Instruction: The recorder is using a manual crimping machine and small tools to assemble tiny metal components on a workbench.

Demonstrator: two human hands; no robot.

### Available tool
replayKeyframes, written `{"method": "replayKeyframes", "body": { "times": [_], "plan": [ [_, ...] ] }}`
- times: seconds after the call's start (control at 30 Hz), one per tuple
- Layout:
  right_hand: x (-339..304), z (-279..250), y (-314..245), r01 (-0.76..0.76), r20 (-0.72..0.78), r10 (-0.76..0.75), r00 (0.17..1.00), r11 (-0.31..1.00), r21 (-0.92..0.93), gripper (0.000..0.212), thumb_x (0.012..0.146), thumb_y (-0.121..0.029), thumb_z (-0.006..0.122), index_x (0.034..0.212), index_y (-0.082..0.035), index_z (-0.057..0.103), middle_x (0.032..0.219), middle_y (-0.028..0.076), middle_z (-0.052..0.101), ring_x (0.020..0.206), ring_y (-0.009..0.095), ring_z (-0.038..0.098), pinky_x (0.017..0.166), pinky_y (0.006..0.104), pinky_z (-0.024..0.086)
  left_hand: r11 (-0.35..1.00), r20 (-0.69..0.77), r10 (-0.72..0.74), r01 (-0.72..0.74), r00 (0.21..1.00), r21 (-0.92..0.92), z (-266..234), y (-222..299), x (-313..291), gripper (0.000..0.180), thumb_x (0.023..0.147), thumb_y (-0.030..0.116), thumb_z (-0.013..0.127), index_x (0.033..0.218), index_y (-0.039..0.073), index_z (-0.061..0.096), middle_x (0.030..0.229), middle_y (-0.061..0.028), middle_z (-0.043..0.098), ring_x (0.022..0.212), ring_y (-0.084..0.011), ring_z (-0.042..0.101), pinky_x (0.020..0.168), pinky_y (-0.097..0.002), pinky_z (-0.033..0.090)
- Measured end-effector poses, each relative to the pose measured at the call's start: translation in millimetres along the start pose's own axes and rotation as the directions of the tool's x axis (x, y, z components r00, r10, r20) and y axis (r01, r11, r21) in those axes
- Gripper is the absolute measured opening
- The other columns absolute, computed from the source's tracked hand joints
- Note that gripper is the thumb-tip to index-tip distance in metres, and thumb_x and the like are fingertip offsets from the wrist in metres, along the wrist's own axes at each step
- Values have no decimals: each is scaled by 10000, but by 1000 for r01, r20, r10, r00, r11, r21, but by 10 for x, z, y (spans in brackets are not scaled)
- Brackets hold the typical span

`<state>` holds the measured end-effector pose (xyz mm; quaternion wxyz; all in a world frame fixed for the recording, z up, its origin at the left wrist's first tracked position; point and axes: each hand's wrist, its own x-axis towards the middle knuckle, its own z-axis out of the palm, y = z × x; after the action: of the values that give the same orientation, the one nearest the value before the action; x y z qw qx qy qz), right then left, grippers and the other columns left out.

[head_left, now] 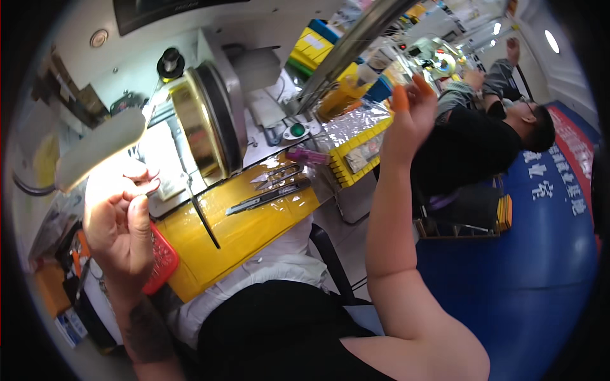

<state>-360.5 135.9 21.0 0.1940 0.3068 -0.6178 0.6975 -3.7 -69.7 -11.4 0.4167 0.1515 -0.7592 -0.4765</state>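
Note:
My left hand is raised at the left in bright lamp light, its fingers curled and the thumb near the forefinger in a pinch; whatever is between them is too small to make out. Under its wrist lies a red tray. My right hand is lifted high to the right, with orange finger cots on its bent fingers; anything it pinches does not show. Between my arms, a yellow mat bears a thin black rod, thread snips and a utility knife.
A lamp head hangs over my left hand, beside a large round gold-rimmed device. A purple object and yellow ridged tray lie toward the right. A metal pole slants behind; a co-worker sits beyond my right arm.

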Motion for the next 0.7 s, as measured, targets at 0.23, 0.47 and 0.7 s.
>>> {"method": "replayKeyframes", "body": {
  "times": [0.23,0.47,0.7],
  "plan": [
    [852,-231,631,46,243,149,959,760,-648,329,858,-190,794,1117,-3,718,965,81,667,800,163,602,730,329,494,973,9,211,-211,977,90,89,-145,-6,158,881,-130,589,1010,-38,584,1039,-195,652,997,-307,683,910,-404,540],
    [267,-243,-909,-284,404,-34,914,658,698,442,990,-252,687,1309,26,560,1210,160,518,1049,200,613,857,330,533,936,132,261,-284,956,207,66,-96,85,147,929,-129,574,1047,-41,566,1159,-224,634,1074,-278,673,925,-365,559],
    [-725,1234,-875,-49,539,-389,747,777,628,395,973,-210,596,1214,103,579,1076,241,648,963,376,672,803,510,583,927,119,273,-294,954,231,7,-156,37,129,932,-115,600,1034,-39,573,1172,-224,635,1075,-279,680,939,-364,559]
  ]
}}
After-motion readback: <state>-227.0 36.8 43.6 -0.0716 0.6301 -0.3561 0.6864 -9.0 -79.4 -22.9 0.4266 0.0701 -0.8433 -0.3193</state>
